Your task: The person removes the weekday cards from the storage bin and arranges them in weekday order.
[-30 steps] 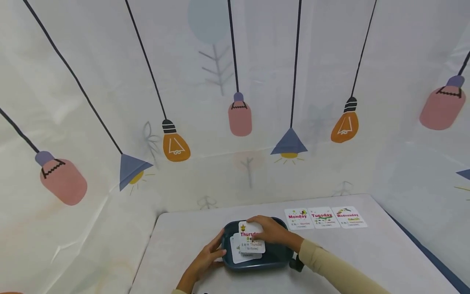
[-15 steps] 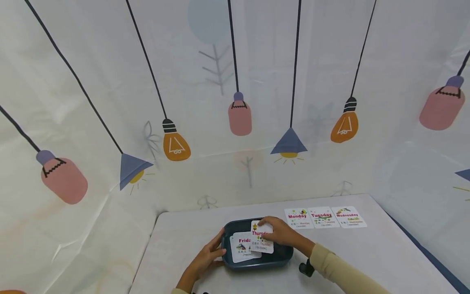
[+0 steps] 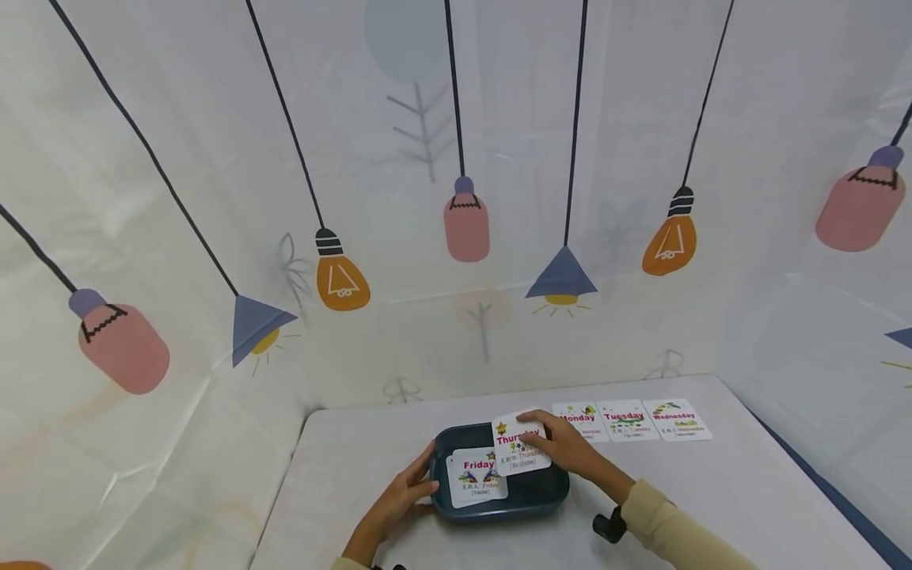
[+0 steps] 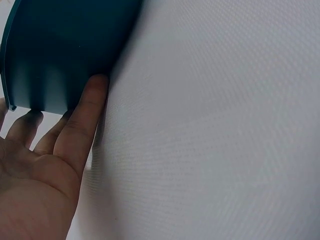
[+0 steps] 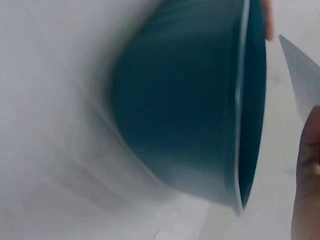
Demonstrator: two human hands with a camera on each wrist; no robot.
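Observation:
My right hand [image 3: 566,447] pinches a white Thursday card [image 3: 514,459] by its right side, thumb in front. The card hangs tilted over the dark teal tray [image 3: 530,513], partly in front of the Friday card [image 3: 470,481], which lies on other cards at the tray's left. In the right wrist view the card [image 5: 304,75] shows edge-on above the tray rim [image 5: 239,150]. My left hand [image 3: 399,499] rests against the tray's left end; in the left wrist view its spread, fairly straight fingers [image 4: 87,112] touch the outer wall.
Monday [image 3: 586,410], Tuesday [image 3: 627,419] and Wednesday [image 3: 677,419] cards lie in a row at the back right of the white table [image 3: 342,443]. Monday is partly covered by the right hand. A lamp-patterned curtain [image 3: 399,348] rises behind. A black device [image 3: 609,525] sits at the right wrist.
The right hand has lifted the Thursday card off the pile and carried it right and up, uncovering the Friday card. The left hand has stayed on the tray's end.

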